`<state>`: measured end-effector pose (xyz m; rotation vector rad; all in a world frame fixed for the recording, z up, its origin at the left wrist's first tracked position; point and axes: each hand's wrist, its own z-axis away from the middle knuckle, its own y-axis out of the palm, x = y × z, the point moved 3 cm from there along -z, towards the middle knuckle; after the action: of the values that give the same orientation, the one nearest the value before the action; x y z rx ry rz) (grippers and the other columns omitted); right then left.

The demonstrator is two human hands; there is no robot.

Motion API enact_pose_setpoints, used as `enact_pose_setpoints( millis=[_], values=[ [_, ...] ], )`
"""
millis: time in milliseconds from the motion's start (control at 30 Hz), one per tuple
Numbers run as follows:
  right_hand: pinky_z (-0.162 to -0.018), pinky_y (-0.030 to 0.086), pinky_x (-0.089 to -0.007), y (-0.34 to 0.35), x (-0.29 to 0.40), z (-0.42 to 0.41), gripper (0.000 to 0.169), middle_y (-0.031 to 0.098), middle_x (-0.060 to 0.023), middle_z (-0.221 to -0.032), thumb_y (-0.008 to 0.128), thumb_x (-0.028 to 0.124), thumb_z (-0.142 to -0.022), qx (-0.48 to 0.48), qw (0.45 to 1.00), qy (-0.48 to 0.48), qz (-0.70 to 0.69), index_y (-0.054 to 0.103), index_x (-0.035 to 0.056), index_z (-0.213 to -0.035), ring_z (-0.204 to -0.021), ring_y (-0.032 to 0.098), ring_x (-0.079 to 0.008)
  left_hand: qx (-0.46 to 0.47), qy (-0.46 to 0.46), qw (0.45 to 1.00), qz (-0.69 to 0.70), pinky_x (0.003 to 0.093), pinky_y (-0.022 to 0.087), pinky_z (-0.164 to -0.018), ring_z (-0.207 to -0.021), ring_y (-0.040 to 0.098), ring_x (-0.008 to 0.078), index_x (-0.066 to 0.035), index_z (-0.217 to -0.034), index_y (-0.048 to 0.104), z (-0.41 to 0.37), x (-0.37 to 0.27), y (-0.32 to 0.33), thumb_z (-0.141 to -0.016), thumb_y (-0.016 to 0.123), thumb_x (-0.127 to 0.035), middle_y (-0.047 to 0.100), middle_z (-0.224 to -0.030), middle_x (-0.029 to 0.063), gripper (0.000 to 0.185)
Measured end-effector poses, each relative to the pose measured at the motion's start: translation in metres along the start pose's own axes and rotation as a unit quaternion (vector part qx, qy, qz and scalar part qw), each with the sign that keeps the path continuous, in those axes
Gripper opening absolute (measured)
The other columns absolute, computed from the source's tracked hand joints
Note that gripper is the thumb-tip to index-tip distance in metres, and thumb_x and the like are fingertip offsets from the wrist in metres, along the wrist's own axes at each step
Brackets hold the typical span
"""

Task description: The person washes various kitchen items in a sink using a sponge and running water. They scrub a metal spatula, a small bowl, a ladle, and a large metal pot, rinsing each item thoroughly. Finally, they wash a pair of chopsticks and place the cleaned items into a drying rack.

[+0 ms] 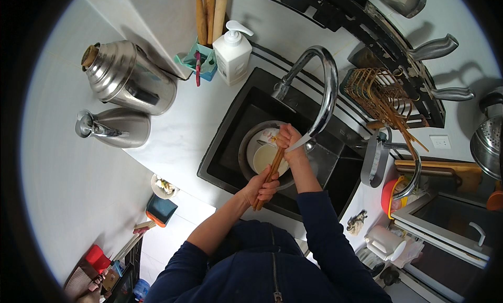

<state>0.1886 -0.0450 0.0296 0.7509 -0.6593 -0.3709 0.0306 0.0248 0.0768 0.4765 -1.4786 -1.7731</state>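
Note:
A bundle of wooden chopsticks [276, 161] slants across the sink, gripped at both ends. My left hand [261, 187] is wrapped around the nearer end, and my right hand [290, 142] closes on the farther end. Water runs from the curved chrome faucet [327, 94] down onto my right hand. Under the chopsticks, a metal basin [244, 153] sits in the black sink [224, 146]. Inside it are a bowl with pale liquid [264, 158] and a patterned white dish [268, 135], partly hidden by my hands.
A white pump bottle [232, 55] stands behind the sink's left corner. Left on the counter are a steel thermos flask [129, 79] and a steel jug [118, 127]. At right are a wicker chopstick basket [369, 91], a grey holder [373, 161] and a second curved metal tube [415, 173].

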Motion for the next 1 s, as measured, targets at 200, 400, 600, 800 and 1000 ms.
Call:
enact_pose_setpoints(
  millis=[200,400,600,800,1000],
  values=[
    [-0.042,0.034,-0.0223,-0.019,-0.01,-0.003,0.028,0.047,-0.0014,-0.063,0.041,0.031,-0.093,-0.106,0.932,-0.064,0.342,0.049,0.0039,-0.096,-0.049,0.043,-0.0106,-0.128,0.08,0.983,-0.102,0.0208,0.026,-0.037,-0.041,0.029,0.0071,-0.013,-0.086,0.042,-0.023,0.002,0.0,-0.095,0.031,-0.045,0.034,-0.057,-0.0036,0.036],
    [-0.087,0.039,-0.0334,-0.001,-0.013,0.057,0.038,0.056,-0.0159,-0.107,0.031,0.027,-0.096,-0.088,0.83,-0.006,0.551,0.048,0.0015,-0.117,-0.102,0.052,-0.026,-0.279,0.255,0.913,-0.151,0.0271,0.04,-0.06,-0.06,0.043,0.0115,-0.012,-0.093,0.047,-0.072,-0.033,-0.01,-0.096,0.033,-0.038,0.045,-0.069,0.0003,0.03],
    [-0.089,0.038,-0.0319,0.033,-0.009,0.092,0.032,0.059,-0.0109,-0.104,0.037,0.02,-0.093,-0.114,0.772,-0.347,0.519,0.056,0.0011,-0.109,-0.105,0.05,-0.0225,-0.09,0.343,0.935,0.02,0.0299,0.042,-0.08,-0.082,0.052,0.0153,-0.008,-0.1,0.048,-0.1,-0.057,-0.034,-0.097,0.033,-0.036,0.054,-0.087,0.0023,0.031],
    [-0.068,0.042,-0.0246,0.02,0.024,0.047,0.021,0.057,-0.007,-0.096,0.045,0.015,-0.09,-0.103,0.821,-0.177,0.532,0.059,0.0017,-0.1,-0.077,0.052,-0.0119,-0.211,0.322,0.92,0.067,0.0291,0.044,-0.07,-0.068,0.047,0.0148,-0.008,-0.09,0.048,-0.108,-0.045,0.006,-0.095,0.039,-0.03,0.048,-0.077,0.0025,0.024],
    [-0.069,0.046,-0.0278,0.069,0.07,0.025,0.018,0.059,-0.0072,-0.089,0.053,0.005,-0.086,-0.048,0.665,-0.411,0.621,0.058,-0.0002,-0.102,-0.079,0.057,-0.0158,-0.176,0.319,0.929,0.064,0.0331,0.041,-0.078,-0.076,0.049,0.0164,-0.007,-0.092,0.046,-0.104,-0.049,-0.007,-0.097,0.035,-0.026,0.049,-0.081,0.0037,0.022]
  ],
)
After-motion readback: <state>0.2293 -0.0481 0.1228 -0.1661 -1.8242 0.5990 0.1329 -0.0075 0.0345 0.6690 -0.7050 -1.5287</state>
